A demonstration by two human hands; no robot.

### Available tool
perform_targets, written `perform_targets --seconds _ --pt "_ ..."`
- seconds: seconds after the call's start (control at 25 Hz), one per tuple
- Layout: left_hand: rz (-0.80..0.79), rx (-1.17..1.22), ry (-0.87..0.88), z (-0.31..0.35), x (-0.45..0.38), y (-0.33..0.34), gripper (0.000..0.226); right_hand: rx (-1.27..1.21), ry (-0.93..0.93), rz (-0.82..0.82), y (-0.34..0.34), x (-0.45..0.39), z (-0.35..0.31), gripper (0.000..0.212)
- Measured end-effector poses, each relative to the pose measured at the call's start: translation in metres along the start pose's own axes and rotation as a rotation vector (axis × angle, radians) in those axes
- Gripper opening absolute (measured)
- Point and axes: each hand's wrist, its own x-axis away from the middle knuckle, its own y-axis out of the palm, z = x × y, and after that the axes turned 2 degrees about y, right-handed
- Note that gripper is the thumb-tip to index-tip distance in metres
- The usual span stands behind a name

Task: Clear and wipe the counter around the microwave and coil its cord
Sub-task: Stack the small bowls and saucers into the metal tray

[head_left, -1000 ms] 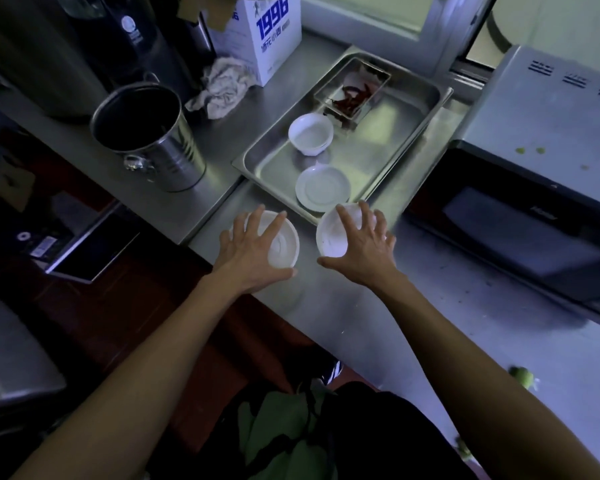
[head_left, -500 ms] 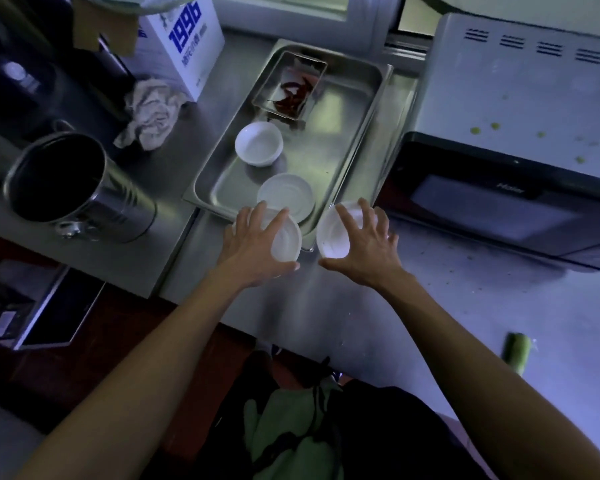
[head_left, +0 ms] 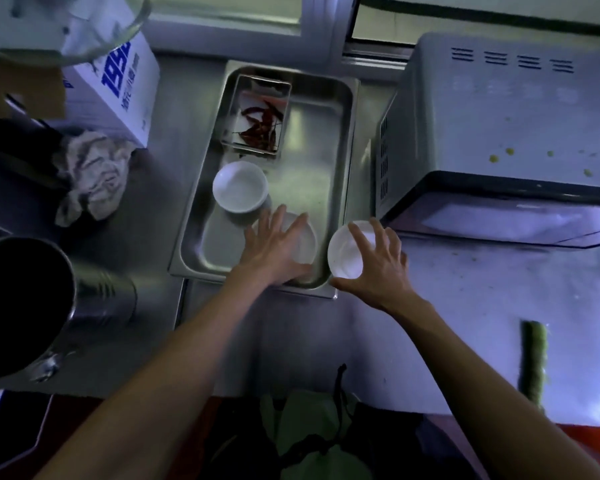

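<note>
I have my left hand (head_left: 274, 249) down inside the long stainless-steel tray (head_left: 347, 140), fingers spread and curved over a shallow white ceramic dish (head_left: 307, 242); the dish sits under my fingertips at the tray's near right corner, and I judge it is being set on top of another dish, though my hand hides that. My right hand (head_left: 378, 268) grips a second small white ceramic bowl (head_left: 343, 252), thumb below it and fingers wrapped over its far rim, held just outside the tray's near right edge and tipped toward me. Beyond my left fingertips stands another white bowl (head_left: 240, 186), and past that a small steel pan of dried red chillies (head_left: 262, 121).

To do this well I would let go with the left only once the dish sits flat, then draw that hand back toward me so the right has room. The right bowl should be levelled and lowered over the rim, not slid across it.

The grey microwave (head_left: 499, 126) is to the right of my right fingers; the speckled steel counter (head_left: 482, 289) in front of it is not yet wiped, and a green vegetable strip (head_left: 534, 358) lies there. I cannot see the cord. The crumpled rag (head_left: 90, 174) lies well left of my left hand.
</note>
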Motion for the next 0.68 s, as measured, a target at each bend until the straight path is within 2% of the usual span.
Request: perform_targets --seconds 0.28,0.68 --pt "-0.048 -0.047 0.108 -0.01 -0.032 0.016 0.111 -0.038 0.164 0.02 0.013 -0.003 -0.007 0.114" --pt "-0.073 -0.048 0.097 -0.01 -0.039 0.033 0.116 -0.138 0.191 0.029 0.012 -0.012 -0.011 0.114"
